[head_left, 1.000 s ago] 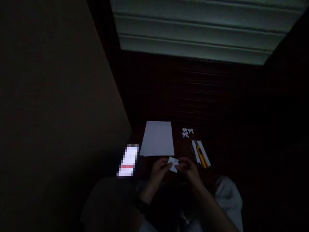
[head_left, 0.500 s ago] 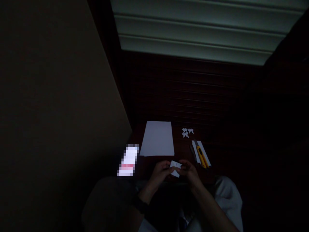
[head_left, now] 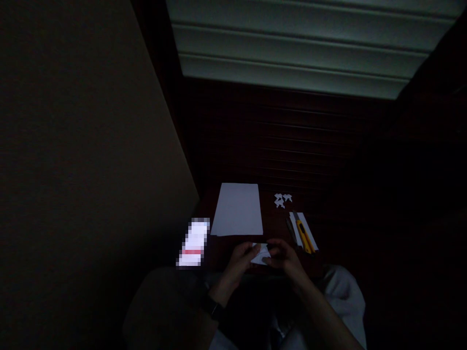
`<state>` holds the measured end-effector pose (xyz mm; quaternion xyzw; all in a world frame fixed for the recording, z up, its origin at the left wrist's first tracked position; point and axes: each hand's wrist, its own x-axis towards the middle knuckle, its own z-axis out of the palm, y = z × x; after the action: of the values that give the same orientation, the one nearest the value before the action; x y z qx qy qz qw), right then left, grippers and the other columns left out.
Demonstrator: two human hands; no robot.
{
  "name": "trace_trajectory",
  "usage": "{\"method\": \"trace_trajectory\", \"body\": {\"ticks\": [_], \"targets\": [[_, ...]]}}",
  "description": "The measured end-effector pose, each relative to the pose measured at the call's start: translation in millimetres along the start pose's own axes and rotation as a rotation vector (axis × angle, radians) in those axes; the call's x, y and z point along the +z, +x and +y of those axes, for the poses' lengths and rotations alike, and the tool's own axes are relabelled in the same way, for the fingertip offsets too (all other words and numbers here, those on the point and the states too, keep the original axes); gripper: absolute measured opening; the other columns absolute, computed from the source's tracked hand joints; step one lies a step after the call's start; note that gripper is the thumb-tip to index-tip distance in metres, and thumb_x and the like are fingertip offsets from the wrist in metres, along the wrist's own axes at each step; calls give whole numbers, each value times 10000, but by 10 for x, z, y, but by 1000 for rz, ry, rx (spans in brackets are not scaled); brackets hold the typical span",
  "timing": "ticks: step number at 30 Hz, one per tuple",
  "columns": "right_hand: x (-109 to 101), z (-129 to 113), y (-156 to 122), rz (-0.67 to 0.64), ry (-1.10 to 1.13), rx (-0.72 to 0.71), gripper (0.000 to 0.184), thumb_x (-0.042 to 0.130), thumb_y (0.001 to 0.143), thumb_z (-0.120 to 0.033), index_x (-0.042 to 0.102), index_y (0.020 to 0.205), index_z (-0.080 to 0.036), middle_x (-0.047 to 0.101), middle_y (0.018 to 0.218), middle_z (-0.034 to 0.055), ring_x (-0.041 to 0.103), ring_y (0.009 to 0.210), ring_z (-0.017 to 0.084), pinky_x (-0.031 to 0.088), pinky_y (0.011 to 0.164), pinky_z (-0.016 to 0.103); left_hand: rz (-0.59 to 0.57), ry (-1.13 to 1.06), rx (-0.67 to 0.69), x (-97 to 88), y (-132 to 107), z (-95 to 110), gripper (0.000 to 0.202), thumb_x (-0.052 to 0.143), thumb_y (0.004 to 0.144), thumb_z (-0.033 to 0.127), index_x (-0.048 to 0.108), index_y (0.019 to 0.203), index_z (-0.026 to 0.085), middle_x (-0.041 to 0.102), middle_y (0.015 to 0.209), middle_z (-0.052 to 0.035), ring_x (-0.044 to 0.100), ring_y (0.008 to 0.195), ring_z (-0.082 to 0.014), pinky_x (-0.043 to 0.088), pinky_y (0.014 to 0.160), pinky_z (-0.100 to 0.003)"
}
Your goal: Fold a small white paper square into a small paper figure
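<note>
The room is very dark. A small folded piece of white paper (head_left: 261, 254) sits between my two hands over the near edge of a small dark table (head_left: 273, 228). My left hand (head_left: 239, 260) pinches its left side, and my right hand (head_left: 284, 257) pinches its right side. A dark band circles my left wrist. Just beyond my hands lies a flat white sheet of paper (head_left: 238, 209).
Small folded white paper shapes (head_left: 282, 199) lie at the table's far right. A yellow utility knife (head_left: 303, 236) rests on narrow white paper strips, with a dark pen beside it. A lit, blurred phone screen (head_left: 194, 242) glows at left. A wall stands left, window blinds above.
My hands have turned and refolded the small paper piece between them; it now looks flatter and lower. Everything else on the table has stayed in place.
</note>
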<state>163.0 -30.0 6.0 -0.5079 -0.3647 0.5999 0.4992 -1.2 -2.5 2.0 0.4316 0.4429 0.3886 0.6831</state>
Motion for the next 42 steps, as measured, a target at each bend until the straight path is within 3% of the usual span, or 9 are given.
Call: {"method": "trace_trajectory", "body": {"ticks": [4,11,16,22,31,34,42], "targets": [[16,16,42,84,-91,-64,414,749,602,-284,572,962,-182,588,610,-27,554,583,142,429,570,250,-25,-50,-14,17,-7,0,370,628,698,472,635,867,144,658,853,-72,613,775,-194,462,600,-259],[21,66,47,109,-119,-82,400,757,588,-281,568,926,-178,576,568,-37,515,510,124,390,494,221,-46,-56,69,14,48,-18,327,747,608,300,619,848,119,670,786,-71,620,702,-175,459,629,-256],[-47,36,4,5,-128,-69,372,728,639,-276,586,973,-198,633,723,3,575,638,154,441,589,255,-79,-35,81,-55,75,-45,349,736,613,241,593,911,130,663,783,-60,619,694,-173,462,629,-265],[-78,-233,-46,-225,-330,-299,215,700,676,-257,691,889,-235,607,1031,57,550,981,231,421,856,352,-190,74,27,-92,93,10,436,770,544,209,558,919,146,640,720,-25,601,621,-155,435,552,-238],[-113,-407,-43,-444,-543,-323,89,686,703,-237,737,775,-247,611,952,59,579,875,207,463,762,323,-377,210,-57,-105,95,99,492,810,455,203,586,890,145,587,670,21,553,590,-117,367,505,-192],[-128,-403,-56,-429,-558,-318,97,679,712,-248,737,790,-246,627,910,58,587,852,209,469,742,319,-397,170,-42,-87,57,149,470,796,492,213,585,906,146,585,685,23,557,606,-115,382,529,-196],[-147,-370,-81,-326,-517,-284,99,675,705,-286,734,770,-240,662,826,45,609,778,205,484,680,300,-279,109,10,-29,-52,226,497,779,543,243,571,987,162,643,759,-26,603,666,-163,431,571,-234]]}}
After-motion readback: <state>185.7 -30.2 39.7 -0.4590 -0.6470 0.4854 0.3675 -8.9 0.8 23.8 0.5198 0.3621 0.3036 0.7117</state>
